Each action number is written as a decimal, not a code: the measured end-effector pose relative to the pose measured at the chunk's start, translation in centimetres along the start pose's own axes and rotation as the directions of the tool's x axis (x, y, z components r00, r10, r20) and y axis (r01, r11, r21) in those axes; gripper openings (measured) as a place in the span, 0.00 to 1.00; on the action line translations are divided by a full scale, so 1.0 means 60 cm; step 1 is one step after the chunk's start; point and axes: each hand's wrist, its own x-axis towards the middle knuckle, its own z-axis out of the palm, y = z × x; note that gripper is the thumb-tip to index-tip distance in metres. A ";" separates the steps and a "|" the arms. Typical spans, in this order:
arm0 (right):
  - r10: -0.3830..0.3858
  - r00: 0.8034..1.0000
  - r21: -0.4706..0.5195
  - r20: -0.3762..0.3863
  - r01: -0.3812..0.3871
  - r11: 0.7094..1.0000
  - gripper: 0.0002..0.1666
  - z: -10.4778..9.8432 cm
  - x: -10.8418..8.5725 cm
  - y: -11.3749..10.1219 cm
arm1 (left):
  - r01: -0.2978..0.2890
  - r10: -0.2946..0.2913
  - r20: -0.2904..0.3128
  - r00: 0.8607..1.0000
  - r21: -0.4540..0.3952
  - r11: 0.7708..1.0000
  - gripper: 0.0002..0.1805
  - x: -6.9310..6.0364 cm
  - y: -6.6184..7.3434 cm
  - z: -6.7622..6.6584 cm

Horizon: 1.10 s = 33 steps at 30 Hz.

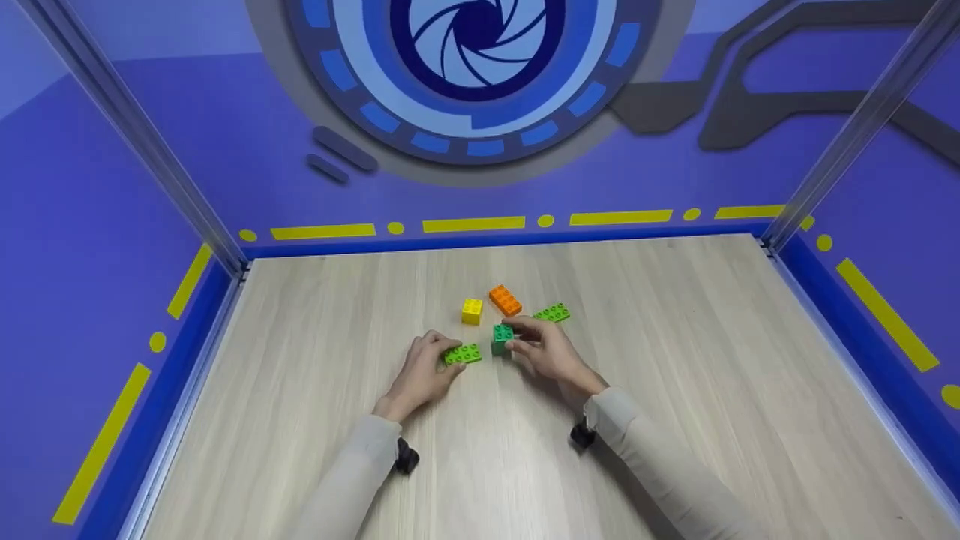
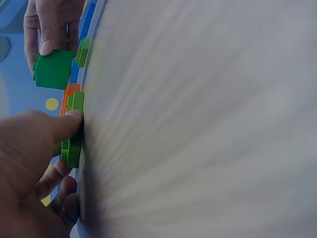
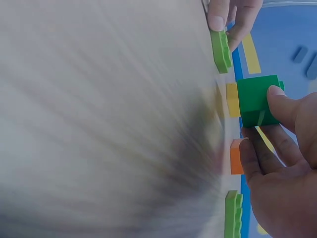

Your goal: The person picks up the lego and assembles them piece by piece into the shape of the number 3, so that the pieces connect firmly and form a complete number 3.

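My left hand (image 1: 422, 371) pinches a flat light green toy building brick (image 1: 463, 354) between thumb and fingers, and the brick lies on the wooden table with its studs up. To its right, my right hand (image 1: 553, 351) grips a dark green block-shaped brick (image 1: 502, 339) by its side. In the right wrist view this dark green brick (image 3: 258, 100) is held a little above the tabletop, studs facing up. The thumb of the left hand (image 2: 34, 153) lies against the near side of the flat brick (image 2: 75, 144) in the left wrist view.
Behind the hands stand a yellow brick (image 1: 471, 311) and an orange brick (image 1: 505, 300). A second flat light green brick (image 1: 553, 312) lies just beyond the right hand. Blue printed walls with metal corner posts (image 1: 847, 120) enclose the wooden table (image 1: 300, 322) at the back and sides.
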 end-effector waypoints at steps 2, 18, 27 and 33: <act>-0.006 1.000 0.001 0.003 0.006 1.000 0.27 -0.002 -0.001 -0.002 | -0.012 0.012 0.007 1.000 -0.003 1.000 0.22 0.000 0.002 0.001; -0.077 0.997 0.006 0.013 0.077 0.997 0.28 -0.008 -0.020 0.001 | -0.087 0.085 0.054 0.995 0.032 0.996 0.20 -0.009 0.024 0.021; -0.126 0.992 -0.012 0.021 0.127 0.992 0.28 -0.006 -0.025 0.001 | -0.117 0.115 0.064 0.991 0.028 0.993 0.20 -0.011 0.024 0.026; -0.171 0.985 -0.013 0.025 0.172 0.985 0.27 -0.004 -0.027 0.001 | -0.120 0.120 0.071 0.990 -0.005 0.993 0.19 -0.006 0.017 0.028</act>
